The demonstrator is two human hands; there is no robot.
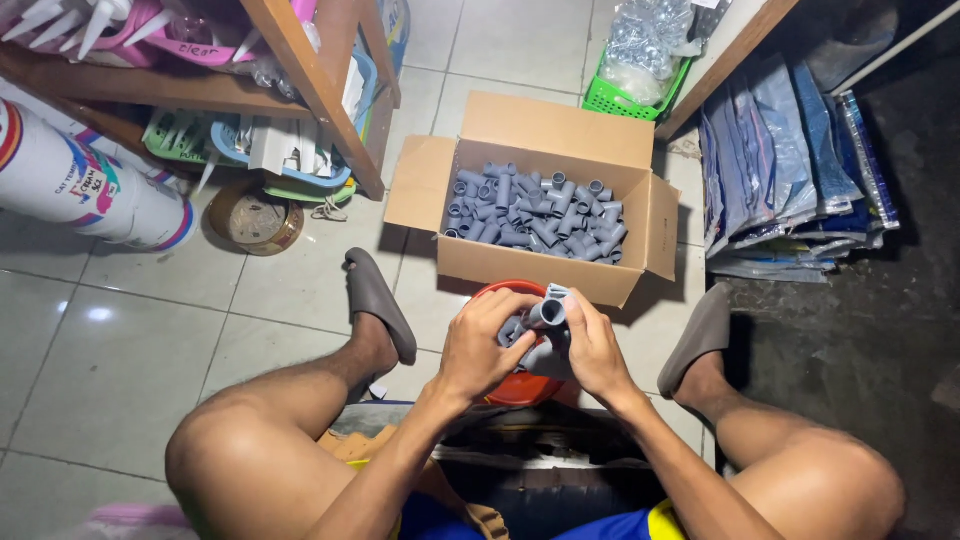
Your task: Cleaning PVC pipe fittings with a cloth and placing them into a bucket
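open box blocks front; bare tiles left.

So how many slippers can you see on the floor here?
2. The left slipper is on the tile beside the cardboard box; the right slipper sits past the box's other corner, by the stacked plastic packets. Both are worn; none seems hidden.

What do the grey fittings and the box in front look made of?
Grey fittings: likely moulded plastic, matte, uniform grey, hollow tube ends. Box: brown corrugated cardboard, dull, flaps folded open. Both hands, left hand and right hand, hold similar fittings.
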